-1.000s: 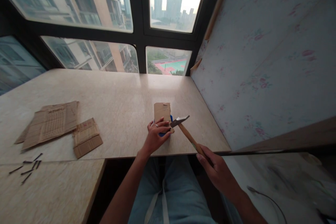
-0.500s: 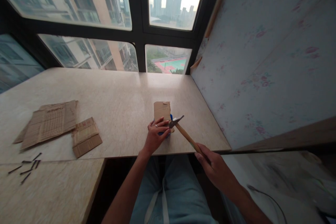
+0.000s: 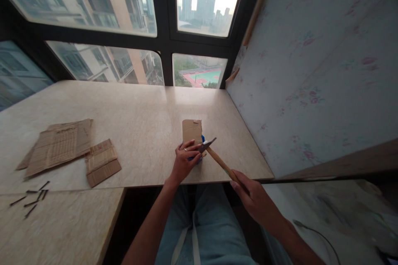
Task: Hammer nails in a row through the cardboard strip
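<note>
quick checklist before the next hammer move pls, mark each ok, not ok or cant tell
1. Hammer held: ok, the right grip is wrapped around its wooden handle.
2. Small cardboard piece steadied: ok, the left grip lies over its near part.
3. Fingers clear of the hammer head: not ok, the head is right by the left fingertips in this view.
4. Nail in place under the head: cannot tell, hand and head hide the spot.
5. Loose nails out of the way: ok, they lie at far left.
6. Blue item beneath stable: cannot tell, mostly covered.
</note>
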Demonstrator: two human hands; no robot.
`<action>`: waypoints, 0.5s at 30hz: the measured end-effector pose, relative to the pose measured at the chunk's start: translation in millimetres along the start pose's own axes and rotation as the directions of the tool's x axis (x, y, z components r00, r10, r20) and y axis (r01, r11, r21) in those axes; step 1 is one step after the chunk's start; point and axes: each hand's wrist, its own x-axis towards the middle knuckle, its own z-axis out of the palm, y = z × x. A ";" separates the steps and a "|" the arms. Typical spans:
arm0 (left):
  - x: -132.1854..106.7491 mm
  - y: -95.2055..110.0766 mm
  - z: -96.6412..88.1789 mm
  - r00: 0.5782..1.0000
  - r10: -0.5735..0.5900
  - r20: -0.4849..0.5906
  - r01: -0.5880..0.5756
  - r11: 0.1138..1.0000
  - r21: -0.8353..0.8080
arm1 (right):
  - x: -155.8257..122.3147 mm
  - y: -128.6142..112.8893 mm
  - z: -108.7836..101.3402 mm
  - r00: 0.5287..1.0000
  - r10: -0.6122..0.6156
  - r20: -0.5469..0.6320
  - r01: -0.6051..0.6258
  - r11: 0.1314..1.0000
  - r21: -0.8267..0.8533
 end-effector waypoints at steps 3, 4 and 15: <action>-0.4 -0.4 0.3 1.000 -0.007 -0.006 0.007 1.000 -0.003 | -0.9 -0.6 -0.3 1.000 -0.001 -0.016 0.002 0.999 0.036; -0.5 -0.6 0.4 1.000 -0.008 -0.011 0.008 1.000 -0.006 | -1.2 -0.6 -0.5 1.000 0.002 -0.017 -0.002 0.999 0.045; -1.3 3.1 -6.8 0.999 -0.011 0.049 0.014 0.998 -0.058 | -3.0 18.7 22.0 0.974 0.209 -0.087 -0.167 0.923 0.346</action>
